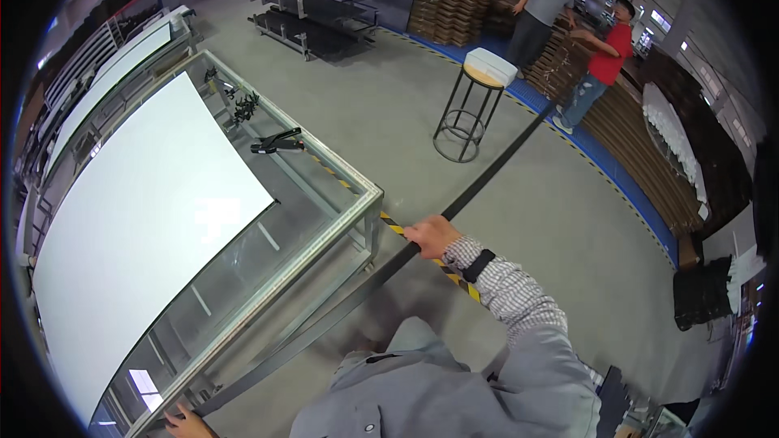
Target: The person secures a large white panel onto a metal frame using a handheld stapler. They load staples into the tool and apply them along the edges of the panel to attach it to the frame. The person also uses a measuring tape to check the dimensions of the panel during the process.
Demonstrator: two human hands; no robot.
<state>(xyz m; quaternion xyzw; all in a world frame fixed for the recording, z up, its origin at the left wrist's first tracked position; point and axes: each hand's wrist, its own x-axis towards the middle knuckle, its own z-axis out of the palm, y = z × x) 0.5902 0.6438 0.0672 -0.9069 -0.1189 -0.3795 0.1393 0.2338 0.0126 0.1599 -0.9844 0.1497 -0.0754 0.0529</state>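
Observation:
A long, narrow dark bar [333,318] runs slantwise in front of me, from the lower left to the far right. My right hand [432,236] is closed round it near its middle, knuckles up. At the lower left, my left hand [191,422] grips the bar close to the table's near corner; part of this hand is cut off by the picture's edge. Beside the bar stands a glass-topped table [324,223] with a metal frame. A large white sheet [154,219] lies on it, next to a black hand tool [277,142] and a bunch of small black clips [245,105].
A round stool [468,113] bearing a white box [490,66] stands near the bar's far part. Two people, one in grey [548,0] and one in red [610,53], stand by stacked brown lengths [633,154]. A dark rack [316,16] is at the back.

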